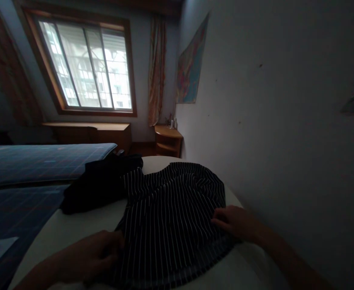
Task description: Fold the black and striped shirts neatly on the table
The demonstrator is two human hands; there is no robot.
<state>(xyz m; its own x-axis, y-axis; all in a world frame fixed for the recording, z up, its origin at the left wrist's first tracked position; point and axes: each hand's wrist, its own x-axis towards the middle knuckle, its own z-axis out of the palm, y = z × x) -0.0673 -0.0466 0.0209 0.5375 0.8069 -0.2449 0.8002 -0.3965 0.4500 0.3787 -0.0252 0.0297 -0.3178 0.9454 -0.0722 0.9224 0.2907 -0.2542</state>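
A black shirt with thin white stripes (167, 217) lies spread out on a round, pale tabletop (83, 225). Its upper part is rumpled and its hem curves toward me. At the shirt's left edge, the curled fingers of my left hand (100, 251) are closed on the cloth, though the fingertips are dark and blurred. My right hand (232, 221) pinches the right edge, thumb and forefinger together on the fabric. A plain black garment (100, 187) lies crumpled beside the shirt, at the far left of the tabletop.
A bed with a blue checked cover (44, 165) borders the table on the left. Close on the right stands a white wall (273, 133). Farther back are a wooden corner shelf (167, 132), a low wooden cabinet (113, 127) and a window (87, 66).
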